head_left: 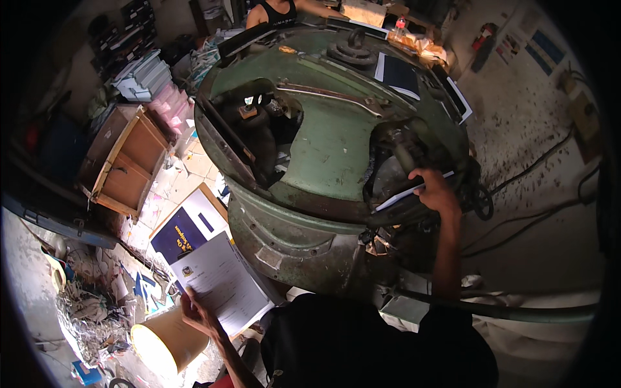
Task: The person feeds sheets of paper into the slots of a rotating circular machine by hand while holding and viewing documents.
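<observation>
Your R hand [440, 194] is at the white-edged paper block [402, 198] in the near R opening of the green machine [323, 155]. Fingers part bent, thumb & index apart; can't tell how firmly they have the block, if at all. Your L hand [199, 315] is at the lower L edge of 1 printed paper stack [223, 281], fingers loosely bent, part open; grip on it can't be told either. That stack partly covers 1 dark blue cover [180, 233] w/ yellow lettering, down L of the machine.

Machine top has 2 big openings: L one holds dark metal parts, mostly in shadow; R one has a rounded metal part plus the block. 1 curved lever [330, 94] runs along the top beside the L opening. Farther back: 1 dark-covered booklet [398, 76] lying flat, & 1 heavy metal ring [356, 40]. 1 handwheel [484, 202] at the R side.

Containers: 1 cream tub [171, 336] just below your L hand; its round end is glare-bright, so contents can't be told. 1 brown wooden box [129, 171] farther L, tilted, w/ a divider inside. Behind it, 1 pale stack [142, 76] next to pink bundles [173, 107], count unclear. Paper scraps [87, 310] heaped lower L, too many to count. 1 red-capped bottle [400, 24] at the far side; 1 co-worker [281, 11] in a dark tank top there too.
</observation>
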`<action>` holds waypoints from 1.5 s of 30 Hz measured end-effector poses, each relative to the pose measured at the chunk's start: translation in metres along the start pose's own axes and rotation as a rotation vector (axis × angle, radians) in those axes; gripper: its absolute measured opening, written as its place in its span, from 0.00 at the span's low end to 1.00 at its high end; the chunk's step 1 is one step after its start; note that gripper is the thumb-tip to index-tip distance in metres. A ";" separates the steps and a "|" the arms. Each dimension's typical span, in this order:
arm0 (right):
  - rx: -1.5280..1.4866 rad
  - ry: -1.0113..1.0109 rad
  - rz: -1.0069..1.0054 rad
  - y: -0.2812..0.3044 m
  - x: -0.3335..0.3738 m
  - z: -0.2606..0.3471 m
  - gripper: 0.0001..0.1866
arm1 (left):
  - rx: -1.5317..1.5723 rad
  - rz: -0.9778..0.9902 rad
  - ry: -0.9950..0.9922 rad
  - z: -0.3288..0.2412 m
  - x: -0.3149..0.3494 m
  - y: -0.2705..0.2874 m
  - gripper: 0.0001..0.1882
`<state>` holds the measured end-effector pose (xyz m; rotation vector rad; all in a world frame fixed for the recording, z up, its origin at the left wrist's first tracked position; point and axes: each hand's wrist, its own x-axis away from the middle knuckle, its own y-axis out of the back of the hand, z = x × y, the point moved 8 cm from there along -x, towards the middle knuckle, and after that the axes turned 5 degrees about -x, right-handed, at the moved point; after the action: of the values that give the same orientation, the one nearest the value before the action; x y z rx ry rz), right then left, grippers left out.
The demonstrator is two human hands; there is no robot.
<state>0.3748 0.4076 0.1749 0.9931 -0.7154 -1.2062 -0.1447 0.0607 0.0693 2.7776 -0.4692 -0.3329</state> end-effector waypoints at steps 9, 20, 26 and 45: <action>-0.571 0.336 0.397 -0.037 0.011 0.148 0.35 | 0.513 0.247 -0.009 -0.105 0.007 -0.038 0.16; -1.106 0.210 0.575 -0.063 0.032 0.190 0.14 | 0.755 0.633 0.436 -0.108 0.080 -0.133 0.17; -0.889 0.227 0.211 -0.026 0.017 0.167 0.11 | 0.292 0.772 0.109 -0.088 0.069 -0.125 0.26; -0.517 0.177 -0.216 0.059 0.020 0.113 0.12 | -0.807 -0.073 0.016 0.158 0.015 -0.017 0.53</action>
<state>0.3052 0.3650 0.2742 0.7385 -0.1394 -1.3780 -0.1694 0.0300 -0.0856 2.0089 -0.1659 -0.4047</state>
